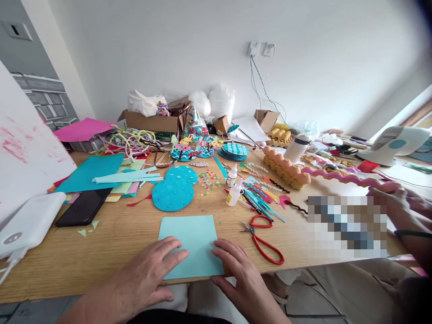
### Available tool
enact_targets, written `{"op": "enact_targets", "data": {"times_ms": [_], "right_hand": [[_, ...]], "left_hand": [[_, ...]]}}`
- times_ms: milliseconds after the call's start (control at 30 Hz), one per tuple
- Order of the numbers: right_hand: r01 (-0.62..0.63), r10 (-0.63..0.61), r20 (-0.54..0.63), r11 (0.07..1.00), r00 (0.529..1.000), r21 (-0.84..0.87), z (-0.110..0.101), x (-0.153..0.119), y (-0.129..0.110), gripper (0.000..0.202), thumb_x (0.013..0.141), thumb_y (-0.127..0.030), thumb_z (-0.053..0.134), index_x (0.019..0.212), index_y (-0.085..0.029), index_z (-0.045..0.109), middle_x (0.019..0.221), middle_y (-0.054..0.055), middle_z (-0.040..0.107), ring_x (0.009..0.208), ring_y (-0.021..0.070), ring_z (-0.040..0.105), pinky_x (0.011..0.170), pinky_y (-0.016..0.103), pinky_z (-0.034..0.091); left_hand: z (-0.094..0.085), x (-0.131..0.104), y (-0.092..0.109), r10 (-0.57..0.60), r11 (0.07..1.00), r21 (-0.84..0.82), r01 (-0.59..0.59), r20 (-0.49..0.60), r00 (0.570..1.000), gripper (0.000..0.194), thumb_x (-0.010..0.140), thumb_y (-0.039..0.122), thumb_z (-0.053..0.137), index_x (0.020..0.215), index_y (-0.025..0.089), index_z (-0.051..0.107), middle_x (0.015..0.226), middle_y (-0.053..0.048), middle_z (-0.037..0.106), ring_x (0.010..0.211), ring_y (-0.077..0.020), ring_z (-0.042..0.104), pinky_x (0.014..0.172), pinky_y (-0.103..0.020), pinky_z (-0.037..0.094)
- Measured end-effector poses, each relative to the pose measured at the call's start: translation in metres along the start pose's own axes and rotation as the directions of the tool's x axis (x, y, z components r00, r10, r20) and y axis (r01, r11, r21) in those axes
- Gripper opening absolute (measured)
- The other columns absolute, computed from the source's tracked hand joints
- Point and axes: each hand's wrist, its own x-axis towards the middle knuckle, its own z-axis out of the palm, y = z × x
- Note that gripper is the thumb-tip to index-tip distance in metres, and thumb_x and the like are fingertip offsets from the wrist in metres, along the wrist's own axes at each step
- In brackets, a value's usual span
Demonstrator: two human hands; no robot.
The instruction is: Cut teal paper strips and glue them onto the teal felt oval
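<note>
Fingers (178, 258) over mint sheet (192, 245) edges, gap to scissors (267, 246).

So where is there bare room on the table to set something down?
Bare wood shows between the black phone and the left hand on the pale blue paper, apart from green scraps, and in a slimmer patch just right of the scissors. Farther back it is crowded: confetti, glue bottles, egg carton.

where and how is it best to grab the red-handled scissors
Probably by the near red loop, with the right hand coming from the near right side: the scissors lie flat, loops spread, with the blades pointing left and away, so that approach should keep fingers off them.
</note>
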Motion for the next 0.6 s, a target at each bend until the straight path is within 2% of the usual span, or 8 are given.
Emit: {"op": "enact_targets", "data": {"times_ms": [100,233,467,600], "right_hand": [[0.003,-0.003,0.003,1.0,1.0,-0.004,0.0,0.0,-0.001,0.038,0.073,-0.017,0.064,0.11,-0.019,0.055,0.12,0.01,0.055,0.112,0.0244,0.049,0.093,0.039,0.042],[-0.011,0.011,0.022,1.0,1.0,-0.001,-0.002,0.0,-0.004,0.038,0.073,-0.018,0.064,0.11,-0.02,0.056,0.121,0.01,0.056,0.112,0.0241,0.049,0.094,0.039,0.041],[-0.016,0.016,0.031,1.0,0.999,-0.013,-0.006,0.0,-0.006,0.039,0.072,-0.02,0.065,0.11,-0.019,0.057,0.12,0.011,0.056,0.112,0.0247,0.05,0.096,0.04,0.04],[-0.009,0.009,0.026,1.0,1.0,-0.019,-0.006,0.0,-0.008,0.039,0.072,-0.02,0.066,0.11,-0.02,0.057,0.12,0.011,0.057,0.112,0.0242,0.05,0.096,0.04,0.04]], "left_hand": [[0.004,-0.001,-0.006,0.006,1.0,0.002,-0.006,-0.058,0.998,0.076,0.071,0.025,0.07,0.135,0.039,0.03,0.14,-0.001,0.039,0.126,-0.0254,0.037,0.102,-0.041,0.036],[-0.004,0.0,-0.011,-0.039,0.999,0.0,0.039,-0.113,0.993,0.065,0.076,0.024,0.064,0.133,0.036,0.035,0.136,-0.002,0.044,0.124,-0.0248,0.041,0.101,-0.041,0.037],[0.002,-0.005,-0.018,-0.011,1.0,-0.012,0.009,-0.131,0.991,0.065,0.075,0.026,0.065,0.133,0.034,0.036,0.135,-0.005,0.045,0.122,-0.025,0.042,0.1,-0.042,0.038],[0.005,-0.002,-0.013,0.0,1.0,0.017,0.002,-0.083,0.997,0.069,0.072,0.024,0.069,0.132,0.031,0.037,0.136,-0.006,0.044,0.123,-0.0263,0.041,0.1,-0.043,0.038]]}}
